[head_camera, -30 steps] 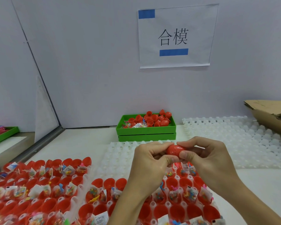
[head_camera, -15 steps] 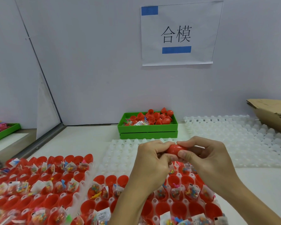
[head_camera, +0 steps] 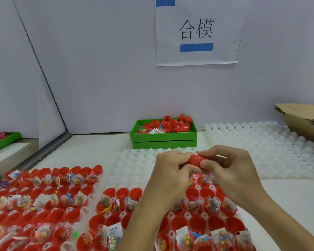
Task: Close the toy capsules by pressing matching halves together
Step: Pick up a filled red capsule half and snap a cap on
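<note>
Two hands meeting at centre above the white table (head_camera: 91,156), both gripping one red capsule (head_camera: 195,159); left hand (head_camera: 170,171) with fingers curled tight round the capsule's left end, thumb tucked beneath; right hand (head_camera: 230,165) with index finger arched over the top and thumb (head_camera: 208,164) pressed against the right end, remaining fingers curled behind; capsule held sideways, only its glossy middle showing between the two grips, seam not discernible; directly below the hands, a white moulded tray (head_camera: 170,216) packed with open red capsule halves (head_camera: 198,223), many holding small clear toy packets (head_camera: 213,203) with colourful contents; to the left, just beside it, a second filled tray (head_camera: 96,185) likewise crowded with red halves and packets; further back, an empty white cell tray (head_camera: 132,160) lying flat just in front of a green bin (head_camera: 163,136), itself stacked on another green bin and heaped with loose red halves (head_camera: 172,124) plus a few packets; to the right, another white cell tray (head_camera: 252,142) spread across the table, its far corner under a cardboard box (head_camera: 303,116); at far left, beyond a partition, a green tray (head_camera: 5,142) with pink and blue bits; on the back wall, a paper sign (head_camera: 197,31) printed 合模 with blue bars above and below.
</note>
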Motion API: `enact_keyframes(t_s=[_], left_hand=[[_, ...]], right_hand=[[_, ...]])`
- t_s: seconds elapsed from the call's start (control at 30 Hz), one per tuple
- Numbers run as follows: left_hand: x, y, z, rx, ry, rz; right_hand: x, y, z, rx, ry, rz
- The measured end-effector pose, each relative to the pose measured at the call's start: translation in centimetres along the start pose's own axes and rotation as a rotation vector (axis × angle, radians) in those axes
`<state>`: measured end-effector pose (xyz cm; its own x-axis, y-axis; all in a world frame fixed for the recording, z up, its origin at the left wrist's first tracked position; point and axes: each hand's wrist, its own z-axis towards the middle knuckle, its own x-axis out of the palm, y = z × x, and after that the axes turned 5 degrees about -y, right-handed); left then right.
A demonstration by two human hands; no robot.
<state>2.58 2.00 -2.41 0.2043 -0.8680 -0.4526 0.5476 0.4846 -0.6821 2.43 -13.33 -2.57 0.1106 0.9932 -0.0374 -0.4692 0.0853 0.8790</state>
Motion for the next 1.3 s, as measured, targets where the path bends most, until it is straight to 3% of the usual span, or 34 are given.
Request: enact_keyframes(t_s=[0.2,0.37,0.47,0.63,0.87,0.97,1.07,1.17,1.3], left_hand=[[0.3,-0.1,-0.2,0.063,0.024,0.157],[0.5,-0.3,-0.3,0.066,-0.057,0.152],[0.9,-0.5,-0.5,0.039,-0.049,0.084],[0.5,-0.3,-0.3,0.084,-0.076,0.172],[0.8,-0.2,-0.3,0.177,-0.076,0.339],[0.7,-0.4,-0.3,0.086,-0.049,0.159],[-0.6,0.0,0.1,-0.146,-0.042,-0.182],[-0.9,-0.1,0.1,-0.324,0.076,-0.444],[0.6,-1.1,-0.4,-0.31,0.095,-0.716]], right_hand=[[0.5,-0.1,-0.2,-0.018,0.016,-0.058],[0.4,0.2,0.0,-0.01,-0.022,-0.043],[-0.3,0.4,0.3,0.008,0.009,-0.141],[0.3,1.0,-0.4,-0.017,0.083,-0.236],[1.5,-0.1,-1.0,0.038,0.019,-0.2],[0.9,-0.2,-0.5,0.113,0.027,-0.052],[0.0,-0.3,0.3,0.159,0.018,0.15],[-0.3,-0.1,0.3,0.122,0.091,0.274],[0.0,0.0,0.1,0.088,0.16,0.331]])
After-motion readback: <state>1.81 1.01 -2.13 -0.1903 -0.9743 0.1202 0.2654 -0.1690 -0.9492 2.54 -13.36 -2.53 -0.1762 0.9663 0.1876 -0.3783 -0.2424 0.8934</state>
